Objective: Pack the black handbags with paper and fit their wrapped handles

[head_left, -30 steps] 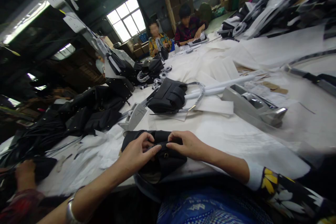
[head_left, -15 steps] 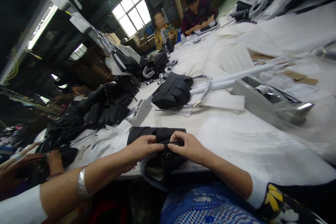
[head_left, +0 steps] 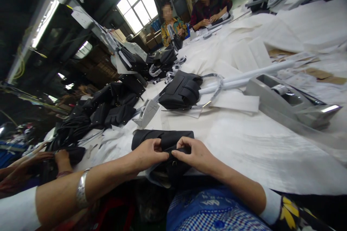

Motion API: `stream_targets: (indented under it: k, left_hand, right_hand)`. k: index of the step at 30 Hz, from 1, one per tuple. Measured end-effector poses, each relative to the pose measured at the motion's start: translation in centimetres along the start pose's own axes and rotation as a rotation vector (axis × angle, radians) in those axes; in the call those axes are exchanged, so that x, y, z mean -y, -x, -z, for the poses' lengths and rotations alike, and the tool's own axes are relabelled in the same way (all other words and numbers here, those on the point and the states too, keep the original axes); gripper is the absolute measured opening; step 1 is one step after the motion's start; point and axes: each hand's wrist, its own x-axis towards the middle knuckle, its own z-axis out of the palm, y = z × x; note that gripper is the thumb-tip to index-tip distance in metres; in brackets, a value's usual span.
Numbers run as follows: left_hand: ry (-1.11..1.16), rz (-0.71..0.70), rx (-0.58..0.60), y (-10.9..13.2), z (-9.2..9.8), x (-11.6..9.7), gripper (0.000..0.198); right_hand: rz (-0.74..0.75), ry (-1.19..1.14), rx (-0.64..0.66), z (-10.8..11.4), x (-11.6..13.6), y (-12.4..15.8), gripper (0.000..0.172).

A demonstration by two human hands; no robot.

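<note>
A black handbag (head_left: pixel 173 138) lies on the table's near edge, close to my body, its lower part hanging toward my lap. My left hand (head_left: pixel 151 154) pinches the bag's upper edge between thumb and fingers. Close beside it, my right hand (head_left: pixel 191 153) grips the same edge, the two thumbs nearly meeting. Just below them shows a small metal ring on the bag. What exactly lies between the fingertips is hard to see. Farther back sits another black handbag (head_left: pixel 180 90) with a plastic-wrapped handle (head_left: pixel 217 88).
A grey tape dispenser (head_left: pixel 287 101) stands to the right, and a smaller grey piece (head_left: pixel 148 113) to the left. Black bags (head_left: pixel 116 115) are piled at left. A co-worker's hands (head_left: pixel 62 160) work at far left; two people sit across the white-covered table (head_left: pixel 244 144).
The whole view has shifted slightly. Both hands stay pinched on the bag's edge, the fingertips a little closer together. The co-worker's hands at left have moved slightly.
</note>
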Motion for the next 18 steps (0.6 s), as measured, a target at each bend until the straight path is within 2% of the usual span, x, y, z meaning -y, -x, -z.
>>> stream_targets:
  k: [5, 11, 18]
  left_hand:
    - [0.033, -0.082, -0.065, -0.1, -1.1, 0.6, 0.034]
    - [0.110, -0.199, -0.099, -0.5, -1.4, 1.0, 0.035]
    - [0.148, -0.206, -0.117, -0.9, -1.7, 1.7, 0.040]
  right_hand:
    - [0.021, -0.001, 0.007, -0.3, -0.1, 0.1, 0.017]
    - [0.027, 0.009, -0.041, -0.6, -0.3, 0.4, 0.017]
    - [0.010, 0.025, -0.090, -1.4, -0.9, 0.2, 0.019]
